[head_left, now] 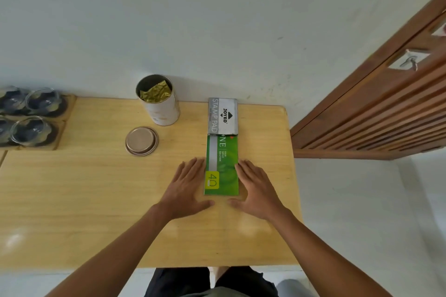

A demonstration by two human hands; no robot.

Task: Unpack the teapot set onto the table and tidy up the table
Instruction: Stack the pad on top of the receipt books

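A green booklet lies flat on the wooden table, end to end with a grey stamp pad box behind it. My left hand rests flat on the table against the booklet's left edge. My right hand rests flat against its right edge. Both hands have fingers spread and hold nothing. At the far left stand several glass cups on wooden coasters, part of the tea set.
An open white tin with a gold foil bag inside stands at the table's back. Its round metal lid lies in front of it. A slatted wooden door is at the right, beyond the table's right edge.
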